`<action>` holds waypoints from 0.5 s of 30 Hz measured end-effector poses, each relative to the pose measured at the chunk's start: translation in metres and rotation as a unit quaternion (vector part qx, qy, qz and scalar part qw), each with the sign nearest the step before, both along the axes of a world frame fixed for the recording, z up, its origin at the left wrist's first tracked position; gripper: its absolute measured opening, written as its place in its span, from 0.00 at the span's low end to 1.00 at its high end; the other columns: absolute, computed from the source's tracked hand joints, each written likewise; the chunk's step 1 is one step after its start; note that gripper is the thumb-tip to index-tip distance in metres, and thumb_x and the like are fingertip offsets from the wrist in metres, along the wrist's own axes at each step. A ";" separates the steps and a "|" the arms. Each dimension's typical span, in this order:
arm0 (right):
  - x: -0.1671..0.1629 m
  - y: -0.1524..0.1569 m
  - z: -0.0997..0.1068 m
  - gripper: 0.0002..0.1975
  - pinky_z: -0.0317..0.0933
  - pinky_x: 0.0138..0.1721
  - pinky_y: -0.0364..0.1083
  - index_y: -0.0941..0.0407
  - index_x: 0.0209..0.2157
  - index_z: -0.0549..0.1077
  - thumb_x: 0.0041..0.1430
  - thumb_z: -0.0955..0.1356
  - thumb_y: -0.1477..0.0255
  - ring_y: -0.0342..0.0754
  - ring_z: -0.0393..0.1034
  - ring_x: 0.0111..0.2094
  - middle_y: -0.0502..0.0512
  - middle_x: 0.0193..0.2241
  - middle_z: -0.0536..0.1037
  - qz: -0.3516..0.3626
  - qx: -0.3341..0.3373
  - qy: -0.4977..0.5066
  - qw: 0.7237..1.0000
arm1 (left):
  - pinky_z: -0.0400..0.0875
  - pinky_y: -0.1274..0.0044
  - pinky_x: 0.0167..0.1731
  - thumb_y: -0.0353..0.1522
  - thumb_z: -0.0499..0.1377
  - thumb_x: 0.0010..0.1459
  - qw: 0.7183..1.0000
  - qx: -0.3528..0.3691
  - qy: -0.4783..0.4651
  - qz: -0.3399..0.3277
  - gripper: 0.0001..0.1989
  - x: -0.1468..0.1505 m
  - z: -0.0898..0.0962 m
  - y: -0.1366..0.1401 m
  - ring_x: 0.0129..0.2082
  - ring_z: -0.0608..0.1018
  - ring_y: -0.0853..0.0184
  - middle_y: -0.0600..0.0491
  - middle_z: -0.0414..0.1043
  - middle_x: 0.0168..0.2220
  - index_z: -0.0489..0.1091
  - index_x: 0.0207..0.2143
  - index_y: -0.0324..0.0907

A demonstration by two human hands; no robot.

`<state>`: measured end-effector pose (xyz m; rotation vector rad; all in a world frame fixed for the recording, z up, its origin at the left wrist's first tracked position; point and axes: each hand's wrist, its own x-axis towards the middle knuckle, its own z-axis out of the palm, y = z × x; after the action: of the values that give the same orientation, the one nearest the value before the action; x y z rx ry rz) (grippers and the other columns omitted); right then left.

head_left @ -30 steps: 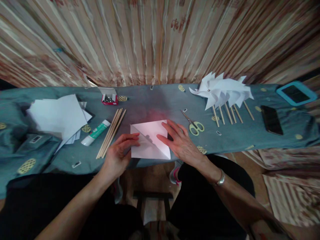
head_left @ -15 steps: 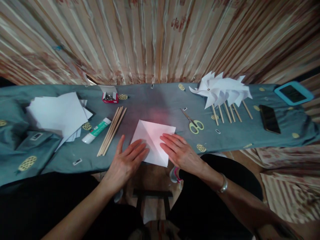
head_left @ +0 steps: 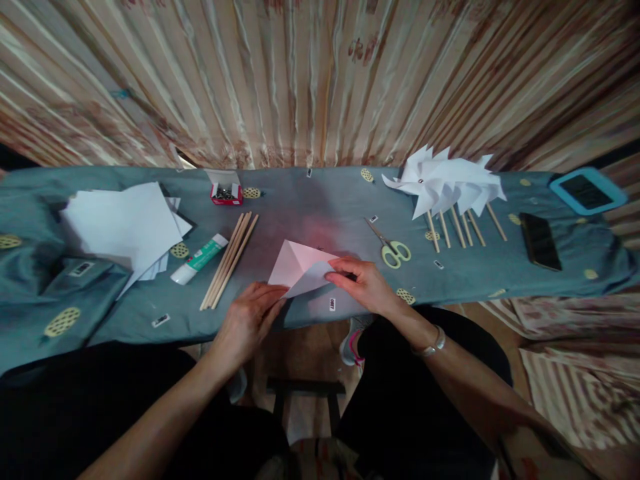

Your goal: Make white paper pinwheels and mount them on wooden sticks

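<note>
A creased white sheet of paper is in front of me at the table's near side, its near right part bent up and over. My left hand is closed on its near left corner, fingers on top. With thumb and fingers pinched together, my right hand grips the lifted right edge. Green-handled scissors lie just beyond my right hand. To the left of the paper are several wooden sticks and a green and white glue stick.
A stack of white paper lies at the left. A small red box with metal pieces sits behind the sticks. White paper pinwheels on sticks, a dark phone and a blue-framed tablet are on the right.
My hands were lying flat on the spread paper. Now both grip its edges, and the near right part is raised and folded back toward the far left.
</note>
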<state>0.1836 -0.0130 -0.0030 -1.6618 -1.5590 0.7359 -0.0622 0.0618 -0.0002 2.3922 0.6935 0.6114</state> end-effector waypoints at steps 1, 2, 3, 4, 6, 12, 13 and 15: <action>-0.002 0.004 -0.002 0.05 0.68 0.44 0.48 0.52 0.34 0.77 0.60 0.68 0.68 0.47 0.74 0.41 0.53 0.40 0.80 -0.016 -0.002 0.009 1.000 | 0.76 0.71 0.41 0.35 0.51 0.67 1.000 -0.006 0.002 0.011 0.15 0.000 0.000 0.001 0.40 0.79 0.63 0.47 0.79 0.39 0.75 0.42 0.39; -0.003 0.009 -0.003 0.05 0.67 0.44 0.48 0.52 0.33 0.77 0.59 0.69 0.68 0.47 0.74 0.43 0.53 0.41 0.80 -0.027 0.001 0.012 1.000 | 0.76 0.71 0.42 0.36 0.50 0.66 1.000 -0.010 0.005 0.023 0.15 0.000 -0.001 0.002 0.40 0.79 0.63 0.47 0.78 0.39 0.75 0.41 0.38; -0.004 0.013 -0.003 0.05 0.67 0.45 0.48 0.52 0.33 0.77 0.60 0.69 0.68 0.48 0.73 0.44 0.53 0.42 0.79 -0.032 0.007 0.009 0.999 | 0.76 0.71 0.43 0.37 0.51 0.66 0.999 -0.015 0.008 0.036 0.16 0.000 -0.001 0.002 0.40 0.79 0.62 0.46 0.78 0.40 0.75 0.40 0.38; -0.006 0.017 -0.003 0.05 0.66 0.47 0.49 0.52 0.33 0.76 0.60 0.68 0.69 0.48 0.73 0.46 0.54 0.43 0.79 -0.032 0.014 0.000 0.999 | 0.76 0.72 0.44 0.38 0.51 0.66 0.999 -0.021 0.011 0.048 0.16 0.000 -0.001 0.003 0.41 0.80 0.62 0.46 0.78 0.41 0.74 0.40 0.38; -0.008 0.024 -0.001 0.05 0.65 0.49 0.50 0.53 0.33 0.76 0.61 0.67 0.70 0.49 0.72 0.47 0.55 0.45 0.78 -0.022 0.026 -0.039 0.999 | 0.76 0.72 0.43 0.38 0.51 0.65 0.997 -0.038 0.020 0.070 0.16 -0.001 -0.001 0.003 0.41 0.80 0.62 0.45 0.76 0.44 0.73 0.43 0.37; -0.013 0.041 0.004 0.06 0.62 0.54 0.52 0.56 0.32 0.75 0.61 0.67 0.71 0.51 0.69 0.50 0.59 0.49 0.76 -0.014 0.026 -0.146 0.989 | 0.76 0.69 0.44 0.33 0.54 0.63 0.996 0.003 0.032 0.081 0.22 -0.002 -0.002 0.002 0.48 0.77 0.61 0.40 0.64 0.58 0.58 0.59 0.40; -0.014 0.044 0.004 0.06 0.62 0.54 0.53 0.57 0.32 0.76 0.61 0.67 0.71 0.52 0.69 0.51 0.60 0.50 0.76 -0.015 0.023 -0.153 0.988 | 0.75 0.67 0.46 0.32 0.54 0.64 0.996 0.038 0.031 0.073 0.22 -0.001 -0.002 0.002 0.52 0.75 0.58 0.39 0.61 0.61 0.58 0.60 0.40; -0.015 0.048 0.004 0.06 0.61 0.55 0.55 0.57 0.32 0.76 0.61 0.67 0.71 0.53 0.69 0.52 0.61 0.51 0.75 -0.015 0.017 -0.166 0.986 | 0.72 0.62 0.49 0.31 0.54 0.63 0.990 0.123 0.046 0.053 0.22 0.002 0.000 0.001 0.57 0.71 0.53 0.37 0.58 0.63 0.59 0.59 0.40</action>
<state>0.1682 0.0347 0.0007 -1.8494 -1.7567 0.4264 -0.0602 0.0625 -0.0001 2.6390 0.8306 0.6664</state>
